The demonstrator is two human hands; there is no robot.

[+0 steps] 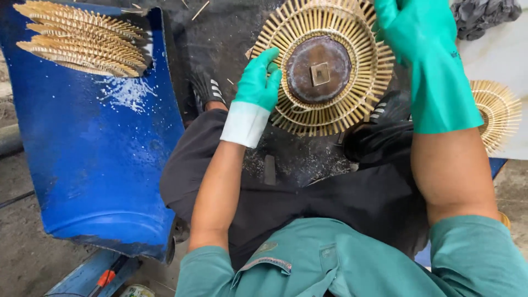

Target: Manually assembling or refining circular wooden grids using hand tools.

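A round basket frame of thin bamboo sticks (pixel 330 118) sits on a rusty metal disc mould (pixel 319 69) with a square hub, on the dark ground between my feet. My left hand (pixel 257 82), in a green rubber glove with a white cuff, grips the frame's left rim. Gloved in green too, my right hand (pixel 410 33) rests on the frame's upper right edge; its fingers run out of the picture at the top.
A curved blue plastic sheet (pixel 99 154) lies on the left, with a stack of finished bamboo fans (pixel 82 38) on it. Another bamboo ring (pixel 498 113) rests on a white surface at right. A grey cloth (pixel 487 16) lies top right. Black shoes flank the mould.
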